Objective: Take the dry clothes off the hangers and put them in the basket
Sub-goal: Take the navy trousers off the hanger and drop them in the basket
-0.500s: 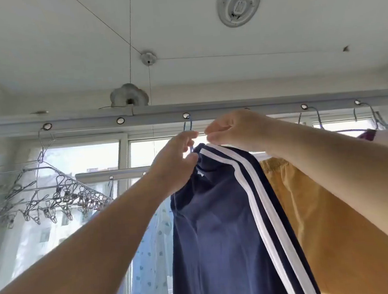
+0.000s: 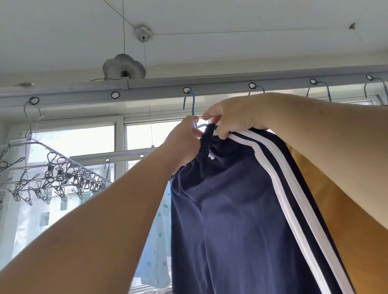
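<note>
Working at the waistband of the navy track pants (image 2: 230, 225) w/ both hands, up at 12 o'clock under the drying rail (image 2: 206, 80). Left hand (image 2: 183, 145) has its fingers curled into the gathered elastic edge; right hand (image 2: 235, 117) pinches the band where the two white stripes start, thumb and forefinger also closing on something small and pale at the top (a clip or a hanger tip, can't tell which).

Change vs. half a sec ago: the waistband has come down and spread. Before, it was bunched tight up by the hands; now the elastic hangs open below them, w/ a small white tag showing inside, and the blue hanger (image 2: 193, 107) hook stands clear above, still in its rail hole. My read: the pants are coming off the hanger, nearly free but not yet lifted away.

Pants hang from 12 down to 6 o'clock. The mustard-yellow garment (image 2: 360, 237) sits just behind at 3–4 o'clock, and a pale blue printed garment (image 2: 158, 255) hangs near the window at 7. The metal peg rack (image 2: 50, 175), at 9 o'clock, has bare clips.

Basket isn't in view, so the drop is still to come, and more hangers at 2 o'clock need doing.
</note>
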